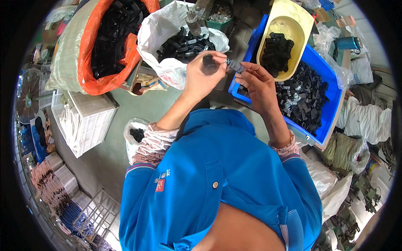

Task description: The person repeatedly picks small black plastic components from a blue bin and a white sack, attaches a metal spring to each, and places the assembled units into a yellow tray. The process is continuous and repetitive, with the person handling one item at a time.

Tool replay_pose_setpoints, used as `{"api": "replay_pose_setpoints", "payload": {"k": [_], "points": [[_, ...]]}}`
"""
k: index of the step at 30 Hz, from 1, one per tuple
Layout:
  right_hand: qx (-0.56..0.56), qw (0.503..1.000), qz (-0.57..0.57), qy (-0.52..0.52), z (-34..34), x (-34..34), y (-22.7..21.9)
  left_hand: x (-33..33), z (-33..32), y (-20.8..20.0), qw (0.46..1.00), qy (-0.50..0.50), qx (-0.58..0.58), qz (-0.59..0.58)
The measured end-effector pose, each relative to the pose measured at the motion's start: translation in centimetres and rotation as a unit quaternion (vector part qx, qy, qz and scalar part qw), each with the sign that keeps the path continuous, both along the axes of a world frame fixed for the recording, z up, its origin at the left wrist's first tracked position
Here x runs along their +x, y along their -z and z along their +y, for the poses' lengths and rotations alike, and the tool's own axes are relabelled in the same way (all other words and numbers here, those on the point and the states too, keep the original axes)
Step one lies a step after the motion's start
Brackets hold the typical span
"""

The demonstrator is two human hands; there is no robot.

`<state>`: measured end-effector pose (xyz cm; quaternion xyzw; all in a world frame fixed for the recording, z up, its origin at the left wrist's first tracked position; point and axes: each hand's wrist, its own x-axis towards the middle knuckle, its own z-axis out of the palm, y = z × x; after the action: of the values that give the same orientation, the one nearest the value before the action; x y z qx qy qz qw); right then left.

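Observation:
My left hand [200, 77] and my right hand [260, 88] meet in front of me, above the gap between a white sack and a blue bin. Between their fingertips is a small grey, shiny clip-like part [235, 65], pinched from both sides. A dark, rounded piece [209, 62] shows within the curl of my left hand; its kind is unclear. Beyond the left hand, the white sack [151, 31] holds black plastic pieces [184, 47]. By the right hand, a yellow tray [296, 16] of black pieces [276, 52] rests over the blue bin [333, 90].
Black and silvery parts [303, 98] fill the bin. An orange-lined sack [86, 54] of black pieces stands far left, near a white crate [98, 119]. A metal spindle-like tool [192, 23] rises over the white sack. A small bag [130, 144] sits by my left arm.

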<state>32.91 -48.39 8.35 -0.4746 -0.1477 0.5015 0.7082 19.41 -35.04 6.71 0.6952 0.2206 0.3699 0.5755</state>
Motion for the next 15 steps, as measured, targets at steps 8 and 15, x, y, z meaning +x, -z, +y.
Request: {"api": "replay_pose_setpoints", "payload": {"k": [8,15], "points": [[0.04,0.977,-0.203,-0.052,3.3,1.6,0.1,-1.4,3.2,-1.3,0.995,0.01,0.029,0.092],[0.033,0.991,-0.089,-0.092,8.6,3.2,1.5,-1.5,7.1,-0.5,0.973,0.03,-0.225,-0.034]]}}
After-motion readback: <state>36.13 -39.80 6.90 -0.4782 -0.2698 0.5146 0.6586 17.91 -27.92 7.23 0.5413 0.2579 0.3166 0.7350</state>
